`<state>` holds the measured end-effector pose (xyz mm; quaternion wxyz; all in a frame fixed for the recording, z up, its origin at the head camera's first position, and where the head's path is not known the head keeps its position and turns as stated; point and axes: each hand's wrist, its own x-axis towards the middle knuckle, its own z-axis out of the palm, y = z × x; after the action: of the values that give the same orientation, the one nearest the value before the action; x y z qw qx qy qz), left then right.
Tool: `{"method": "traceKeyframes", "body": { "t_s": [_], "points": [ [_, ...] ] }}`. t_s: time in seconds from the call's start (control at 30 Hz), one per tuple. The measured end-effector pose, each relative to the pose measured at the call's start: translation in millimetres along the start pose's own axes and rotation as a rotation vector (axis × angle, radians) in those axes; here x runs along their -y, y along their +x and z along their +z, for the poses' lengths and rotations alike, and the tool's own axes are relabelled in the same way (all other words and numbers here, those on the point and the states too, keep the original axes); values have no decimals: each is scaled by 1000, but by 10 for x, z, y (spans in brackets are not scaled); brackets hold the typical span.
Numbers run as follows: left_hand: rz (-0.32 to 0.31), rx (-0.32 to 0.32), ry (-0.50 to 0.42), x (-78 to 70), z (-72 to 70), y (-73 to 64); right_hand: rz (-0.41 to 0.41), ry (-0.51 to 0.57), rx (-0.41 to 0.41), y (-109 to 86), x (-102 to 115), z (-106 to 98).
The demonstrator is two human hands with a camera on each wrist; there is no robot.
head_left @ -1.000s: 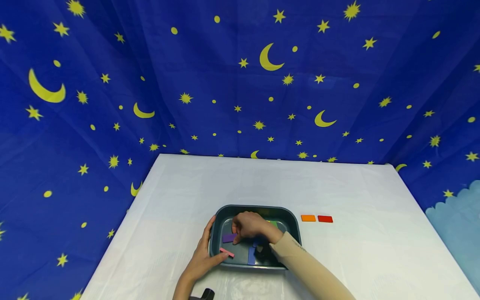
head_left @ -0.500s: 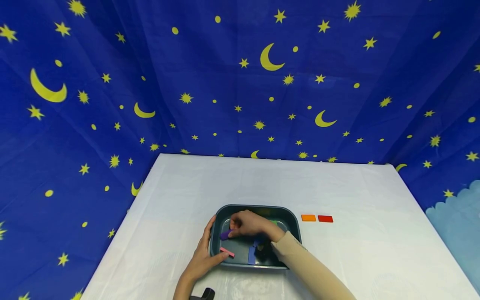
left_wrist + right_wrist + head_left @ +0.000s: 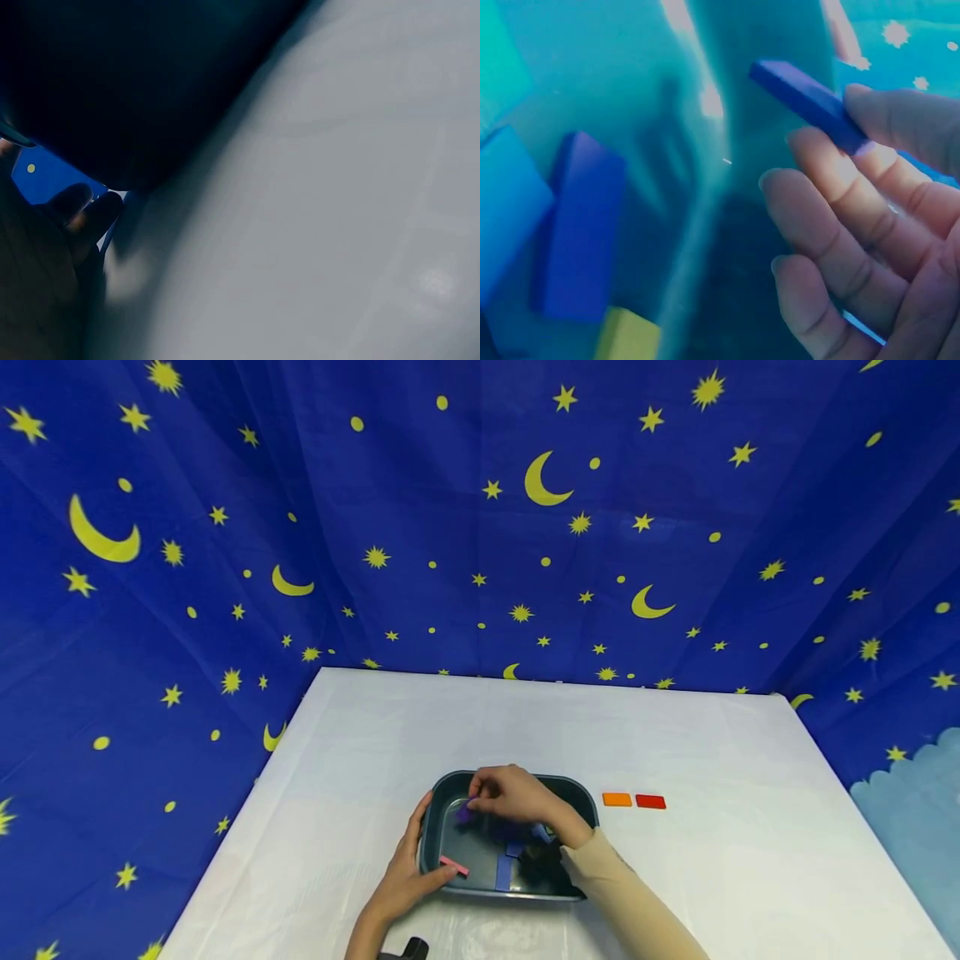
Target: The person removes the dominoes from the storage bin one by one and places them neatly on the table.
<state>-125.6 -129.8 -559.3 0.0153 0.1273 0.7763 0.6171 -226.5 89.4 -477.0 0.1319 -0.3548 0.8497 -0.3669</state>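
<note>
My right hand [image 3: 513, 795] is over the back left part of a dark grey plastic tub [image 3: 517, 896] and pinches a flat purple block [image 3: 806, 105] between thumb and fingertips. In the right wrist view the block is tilted, lifted off the tub floor. My left hand [image 3: 401, 883] grips the tub's left side, thumb over the front left rim, fingers along the outer wall. A pink block [image 3: 453, 865] lies in the tub near that thumb. Blue blocks [image 3: 503, 872] lie toward the front middle, and a yellow block [image 3: 630, 335] shows in the right wrist view.
An orange block [image 3: 617, 799] and a red block [image 3: 650, 802] lie side by side on the white table [image 3: 750, 860], right of the tub. A black object [image 3: 415, 948] is at the front edge. A blue star-patterned curtain [image 3: 450, 510] hangs behind.
My right hand has picked the purple block up from the tub's left floor and moved it slightly back and to the right. My left hand stays on the tub.
</note>
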Motion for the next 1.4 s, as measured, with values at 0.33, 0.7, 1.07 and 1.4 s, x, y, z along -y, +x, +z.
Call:
{"method": "traceKeyframes", "body": {
  "t_s": [0.33,0.7,1.07,1.4],
  "points": [
    [-12,-11,-14,6,-3,-11,12,76,-205,-244,-23,-315],
    [-23,-8,7,0,-5,-2,181,172,-572,-697,-120,-777],
    [-25,-14,29,5,-17,-12,418,168,-746,-1278,-885,-932],
    [-35,-28,12,-5,6,-5,524,164,-872,-1680,-1211,-907]
  ]
}}
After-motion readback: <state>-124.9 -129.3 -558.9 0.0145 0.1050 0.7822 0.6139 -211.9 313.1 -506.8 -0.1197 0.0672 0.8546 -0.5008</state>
